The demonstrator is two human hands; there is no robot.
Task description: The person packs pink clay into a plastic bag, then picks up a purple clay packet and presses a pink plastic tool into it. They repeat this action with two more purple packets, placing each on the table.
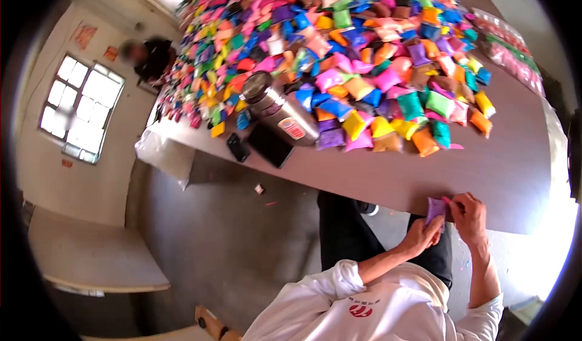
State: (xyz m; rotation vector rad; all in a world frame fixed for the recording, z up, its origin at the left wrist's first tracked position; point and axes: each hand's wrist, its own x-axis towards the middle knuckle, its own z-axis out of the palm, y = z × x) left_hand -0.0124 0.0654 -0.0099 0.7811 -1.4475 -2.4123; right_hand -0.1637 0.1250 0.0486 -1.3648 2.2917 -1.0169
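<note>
My left hand (424,235) and my right hand (470,215) meet at the near edge of the brown table (485,171). Together they pinch a small purple packet (435,209), the left from below and the right at its top corner. A big heap of small colourful powder packets (364,56) covers the far half of the table, well away from both hands. My white sleeves and black trousers show below the table edge.
A steel flask (280,107) lies beside the heap, with a black phone (237,147) and a dark flat device (270,144) next to it. Packet strips (512,53) lie at the far right. Another person (151,56) sits at the far end. A pale bench (91,256) stands at left.
</note>
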